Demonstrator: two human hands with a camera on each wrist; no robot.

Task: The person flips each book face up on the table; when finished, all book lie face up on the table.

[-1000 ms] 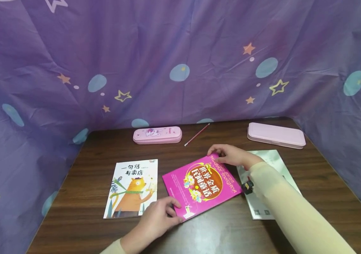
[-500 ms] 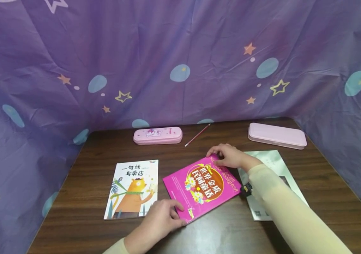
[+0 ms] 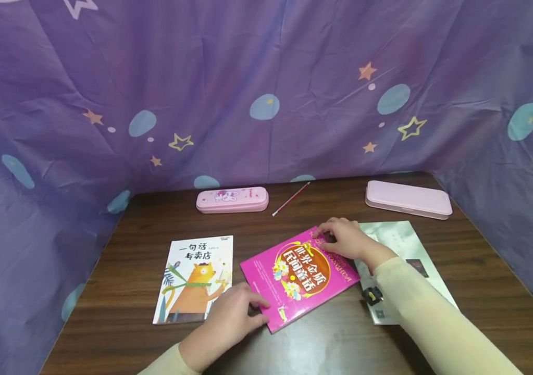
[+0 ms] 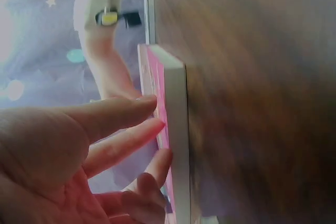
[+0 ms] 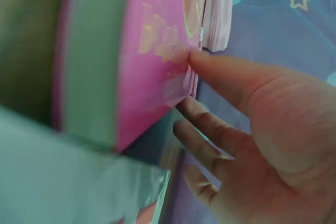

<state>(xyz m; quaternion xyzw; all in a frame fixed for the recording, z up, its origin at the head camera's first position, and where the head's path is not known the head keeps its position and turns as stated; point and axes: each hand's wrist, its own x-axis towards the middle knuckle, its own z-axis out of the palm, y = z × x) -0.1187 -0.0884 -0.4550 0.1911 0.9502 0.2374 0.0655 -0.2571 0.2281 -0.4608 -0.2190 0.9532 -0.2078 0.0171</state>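
Note:
A thick magenta book [image 3: 257,273] with a round orange title emblem lies at a slant on the table. My left hand [image 3: 233,312] is at its lower left corner; in the left wrist view, relaxed fingers [image 4: 134,140] and thumb come right up to the cover. At the upper right corner is my right hand [image 3: 348,239], loosely bent. The right wrist view has its thumb tip at the pink cover [image 5: 152,77] and its fingertips near the book's corner. A white picture book [image 3: 196,276] with an orange bear lies left, a pale green book [image 3: 390,229] under the right forearm.
Along the back of the dark wooden table [image 3: 153,219] are a pink pencil case [image 3: 232,200] with a rabbit, a red pencil [image 3: 291,199] and a plain pink case [image 3: 409,199]. A purple star-patterned cloth [image 3: 228,78] hangs behind and at the sides.
My right hand has slid a little right and toward me from the book's upper corner. My left thumb has drawn back from the lower edge. The magenta book has hardly moved.

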